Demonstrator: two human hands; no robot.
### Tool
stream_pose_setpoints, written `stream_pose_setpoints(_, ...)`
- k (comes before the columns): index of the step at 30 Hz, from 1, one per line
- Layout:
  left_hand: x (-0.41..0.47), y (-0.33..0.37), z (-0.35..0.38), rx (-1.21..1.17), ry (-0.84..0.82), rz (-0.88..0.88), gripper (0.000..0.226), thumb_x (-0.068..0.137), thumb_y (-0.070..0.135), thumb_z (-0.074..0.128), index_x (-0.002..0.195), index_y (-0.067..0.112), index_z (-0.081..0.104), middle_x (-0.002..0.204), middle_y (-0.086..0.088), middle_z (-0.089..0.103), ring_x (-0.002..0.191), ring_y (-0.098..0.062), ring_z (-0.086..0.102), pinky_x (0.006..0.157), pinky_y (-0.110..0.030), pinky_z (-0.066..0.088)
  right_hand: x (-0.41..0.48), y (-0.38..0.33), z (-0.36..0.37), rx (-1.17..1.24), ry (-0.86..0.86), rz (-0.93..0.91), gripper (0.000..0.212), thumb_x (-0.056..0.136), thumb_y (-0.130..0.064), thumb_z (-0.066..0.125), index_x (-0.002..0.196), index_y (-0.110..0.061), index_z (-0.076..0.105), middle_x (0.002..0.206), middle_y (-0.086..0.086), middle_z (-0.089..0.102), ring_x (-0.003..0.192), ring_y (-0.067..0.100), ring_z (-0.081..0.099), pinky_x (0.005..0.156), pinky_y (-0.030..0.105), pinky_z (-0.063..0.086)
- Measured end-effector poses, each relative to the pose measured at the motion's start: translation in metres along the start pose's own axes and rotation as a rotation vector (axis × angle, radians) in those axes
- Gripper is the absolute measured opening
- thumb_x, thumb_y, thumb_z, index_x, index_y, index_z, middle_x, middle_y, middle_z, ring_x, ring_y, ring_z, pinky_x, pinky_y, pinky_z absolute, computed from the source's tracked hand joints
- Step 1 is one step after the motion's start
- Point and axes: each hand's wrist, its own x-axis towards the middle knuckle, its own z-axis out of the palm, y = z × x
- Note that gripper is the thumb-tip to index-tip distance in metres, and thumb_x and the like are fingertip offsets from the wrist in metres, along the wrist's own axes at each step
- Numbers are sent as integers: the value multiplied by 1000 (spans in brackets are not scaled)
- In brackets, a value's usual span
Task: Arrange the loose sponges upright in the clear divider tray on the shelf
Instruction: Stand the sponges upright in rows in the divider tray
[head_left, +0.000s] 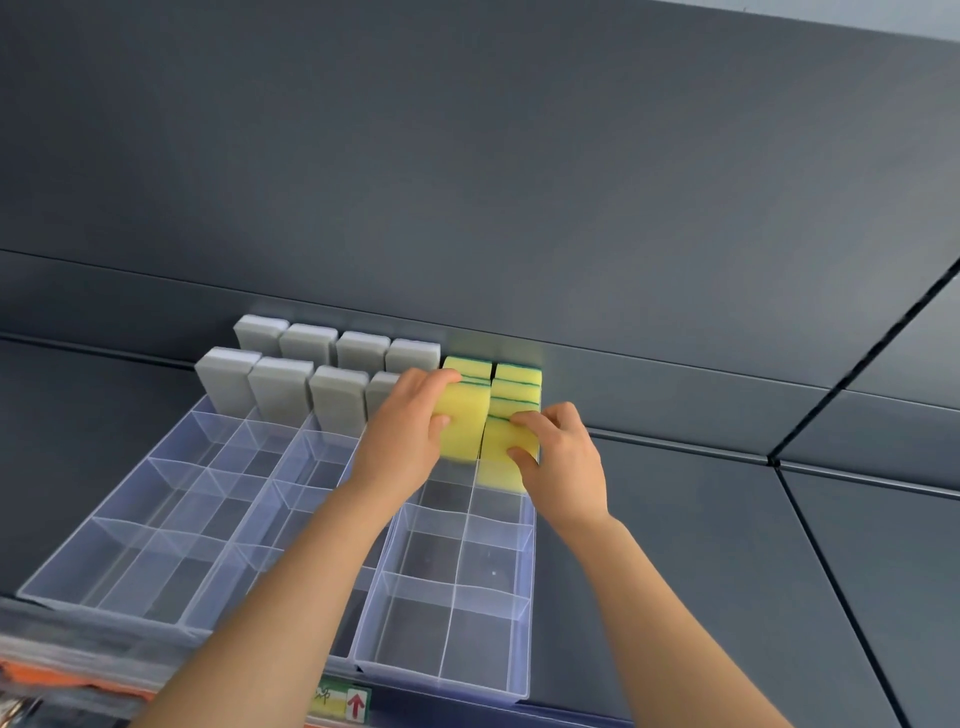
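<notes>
At the far end of the right-hand clear tray (522, 613), two columns of yellow sponges with green scrub layers stand upright on edge, packed face to face against the dark back panel (467, 182). Nearest in the left column is a yellow sponge (464, 423) that the left hand (402, 434) grips, fingers (441, 422) curled over its near face and thumb pressed at its top edge. Just beside it, the front sponge of the right column (501, 465) is held by the right hand (563, 457), whose fingers (524, 420) clamp across its near face. Behind these, more yellow sponges (514, 384) fill both columns back to the panel. Nearer compartments of this tray hold nothing. To the left, touching it, sits another clear divider tray (130, 519) with grey sponges (280, 387) standing upright in two rows at its far end. Both trays rest on a dark shelf (701, 571). A small label with a red arrow (356, 704) sits on the shelf's front edge.
</notes>
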Motion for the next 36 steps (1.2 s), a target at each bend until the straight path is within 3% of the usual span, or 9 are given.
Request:
stream_pose_setpoints(3, -1, 0, 2, 4, 31, -1, 44, 86, -3, 57, 126, 15, 53, 111, -6, 51, 88, -25, 53, 76, -40, 47, 1, 0, 1, 7, -6, 2, 34, 87, -21, 67, 120, -23, 62, 107, 0, 49, 86, 17, 50, 67, 29, 46)
stream_pose_setpoints(11, 0, 4, 5, 56, -19, -19, 44, 85, -4, 56, 125, 16, 54, 109, -7, 52, 90, -27, 55, 75, -39, 47, 3, 2, 2, 32, -2, 10, 33, 85, -19, 68, 118, -24, 63, 104, -1, 48, 80, 14, 46, 67, 28, 45)
stream_pose_setpoints(18, -12, -2, 10, 253, -72, -7, 40, 82, -7, 60, 121, 5, 62, 124, -11, 51, 112, -29, 49, 88, -44, 48, 3, 2, 3, 56, 13, 2, 33, 84, -19, 70, 116, -22, 64, 107, -1, 50, 75, 14, 48, 66, 26, 43)
stream_pose_setpoints(21, -15, -4, 12, 303, -32, 75, 39, 75, -10, 68, 112, 0, 67, 111, -14, 60, 100, -34, 56, 82, -45, 52, 2, 1, 2, 38, 29, -2, 31, 83, -18, 71, 114, -21, 66, 116, 2, 50, 78, 18, 54, 64, 29, 47)
stream_pose_setpoints(23, -13, -5, 12, 294, -16, 97, 36, 69, -13, 71, 102, -1, 70, 101, -15, 64, 91, -36, 58, 75, -45, 53, 2, 0, 3, 14, 50, -40, 29, 82, -16, 72, 110, -18, 68, 123, 4, 51, 91, 21, 57, 63, 29, 47)
stream_pose_setpoints(28, -10, -7, 8, 355, -28, 117, 34, 67, -1, 78, 99, 7, 72, 99, -9, 64, 89, -35, 58, 71, -44, 51, 2, 1, 3, -8, 74, -89, 33, 80, -16, 73, 112, -17, 67, 112, 0, 59, 100, 22, 54, 64, 30, 47)
stream_pose_setpoints(30, -11, -9, 6, 375, -5, 134, 42, 66, 13, 81, 105, 11, 69, 106, -9, 62, 96, -34, 56, 78, -44, 49, 3, 0, 3, -26, 80, -100, 42, 77, -16, 74, 118, -15, 63, 113, 2, 59, 99, 24, 53, 71, 32, 48)
stream_pose_setpoints(33, -6, -13, 1, 436, 27, 94, 51, 71, 27, 66, 119, 13, 60, 127, -9, 54, 119, -31, 47, 97, -47, 37, 2, -3, 3, -40, 82, -156, 52, 72, -11, 73, 122, -14, 61, 118, 8, 58, 102, 30, 53, 85, 41, 49)
stream_pose_setpoints(36, -4, -17, -4, 464, -8, 38, 55, 74, 22, 54, 127, 7, 54, 134, -9, 52, 129, -27, 43, 107, -48, 29, 2, -6, 6, -38, 67, -194, 53, 69, -6, 69, 120, -18, 63, 126, 9, 56, 111, 32, 52, 91, 41, 47)
